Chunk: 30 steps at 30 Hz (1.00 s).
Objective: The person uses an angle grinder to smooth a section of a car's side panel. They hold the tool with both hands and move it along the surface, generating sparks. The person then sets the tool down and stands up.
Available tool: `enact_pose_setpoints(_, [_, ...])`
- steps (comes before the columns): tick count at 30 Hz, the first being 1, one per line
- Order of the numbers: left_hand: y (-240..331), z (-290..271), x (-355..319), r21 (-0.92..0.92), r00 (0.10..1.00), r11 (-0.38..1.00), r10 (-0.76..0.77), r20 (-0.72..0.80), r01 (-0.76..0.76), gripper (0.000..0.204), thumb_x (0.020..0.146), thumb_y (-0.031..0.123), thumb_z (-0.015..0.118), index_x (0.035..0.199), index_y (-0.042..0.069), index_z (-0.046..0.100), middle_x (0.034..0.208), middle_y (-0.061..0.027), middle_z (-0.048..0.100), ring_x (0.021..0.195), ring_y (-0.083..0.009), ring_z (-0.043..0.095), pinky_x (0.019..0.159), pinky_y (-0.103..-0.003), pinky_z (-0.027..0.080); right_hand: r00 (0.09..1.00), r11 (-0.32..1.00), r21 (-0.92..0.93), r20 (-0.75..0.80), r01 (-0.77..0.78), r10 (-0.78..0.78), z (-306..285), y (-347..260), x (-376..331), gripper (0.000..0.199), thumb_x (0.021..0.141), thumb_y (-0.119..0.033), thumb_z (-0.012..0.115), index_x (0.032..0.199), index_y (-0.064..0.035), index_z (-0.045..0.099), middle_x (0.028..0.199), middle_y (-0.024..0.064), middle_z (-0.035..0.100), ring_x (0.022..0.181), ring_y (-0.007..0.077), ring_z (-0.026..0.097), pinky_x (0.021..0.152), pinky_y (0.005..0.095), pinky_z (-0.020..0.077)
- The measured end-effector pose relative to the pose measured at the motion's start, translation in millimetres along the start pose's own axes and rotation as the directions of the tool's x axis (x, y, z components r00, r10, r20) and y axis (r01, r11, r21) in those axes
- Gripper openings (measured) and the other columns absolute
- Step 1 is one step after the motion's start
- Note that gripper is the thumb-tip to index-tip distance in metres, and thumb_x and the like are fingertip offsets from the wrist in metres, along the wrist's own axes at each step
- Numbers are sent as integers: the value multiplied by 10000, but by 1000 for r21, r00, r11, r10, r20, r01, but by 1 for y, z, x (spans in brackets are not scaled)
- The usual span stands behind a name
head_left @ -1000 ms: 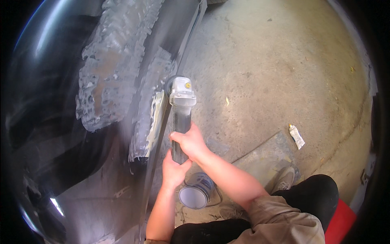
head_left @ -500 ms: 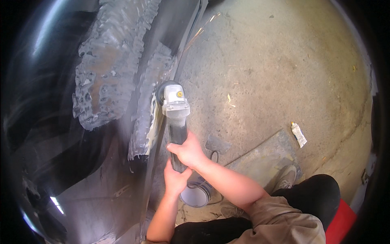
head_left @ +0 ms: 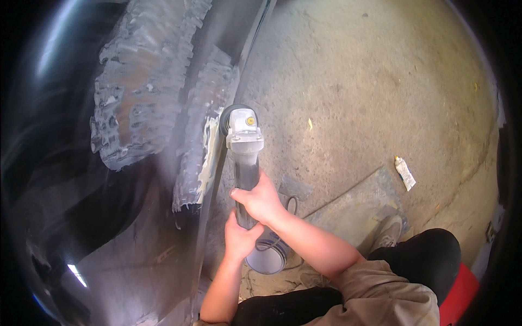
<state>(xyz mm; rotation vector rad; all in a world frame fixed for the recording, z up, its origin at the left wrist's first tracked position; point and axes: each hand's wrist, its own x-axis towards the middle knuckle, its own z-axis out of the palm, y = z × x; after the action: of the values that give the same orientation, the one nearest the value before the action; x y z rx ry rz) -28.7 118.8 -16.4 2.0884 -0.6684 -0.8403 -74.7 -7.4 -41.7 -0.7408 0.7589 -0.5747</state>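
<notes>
Both of my hands grip a grey angle grinder (head_left: 243,142) by its long body. My right hand (head_left: 260,198) wraps the middle of the body. My left hand (head_left: 240,238) holds the rear end just below it. The grinder's head and disc press sideways against the lower edge of a dark car body panel (head_left: 109,217). That panel carries bare, ground-down metal patches (head_left: 141,81) and a strip of pale filler (head_left: 206,157) right beside the disc.
A round white tin (head_left: 269,256) stands on the concrete floor (head_left: 380,81) under my forearms, with the grinder's cable looping by it. A small white tube (head_left: 404,173) lies to the right. My dark trouser leg (head_left: 424,261) and a shoe (head_left: 387,231) sit lower right.
The grinder has slid down along the panel edge toward me, and both hands moved down with it. My grip is unchanged.
</notes>
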Motion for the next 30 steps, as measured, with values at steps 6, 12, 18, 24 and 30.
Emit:
enact_pose_setpoints(6, [14,-1,3,66,999,998,1,-34,1,535,759,153,838,1205,-15,595,1071,-111,730,1013,-182,683,897,-345,532,998,997,49,9,56,-57,3,-2,3,434,795,-46,742,1186,33,571,978,57,646,898,156,633,817,333,534])
enact_pose_setpoints(12, [8,-3,8,55,999,997,-49,-5,49,554,759,172,842,1216,-20,593,1075,-118,724,1016,-190,683,897,-346,531,1000,992,127,-10,8,-7,5,3,10,418,795,-41,738,1170,30,569,972,50,640,897,151,628,808,335,534])
enact_pose_setpoints(18, [8,2,5,15,1000,1000,-9,-4,9,477,784,79,770,1219,-8,597,1086,-40,688,992,-124,632,885,-300,514,1000,999,-34,7,22,-21,-3,0,7,514,782,-98,770,1225,52,556,1057,124,689,985,218,670,905,373,537])
enact_pose_setpoints(24, [21,3,15,41,1000,999,-25,-2,25,489,783,89,776,1226,-8,593,1083,-41,688,987,-120,629,874,-292,511,999,994,108,32,16,-19,-2,-6,17,524,783,-104,773,1232,53,554,1054,124,689,983,218,672,905,369,537])
enact_pose_setpoints(30, [18,4,16,38,999,999,-31,-11,31,522,773,119,808,1228,-17,593,1102,-77,700,1014,-149,647,895,-313,515,999,998,56,43,-7,5,-5,-11,18,529,781,-100,767,1240,53,552,1065,128,687,995,223,672,911,372,537])
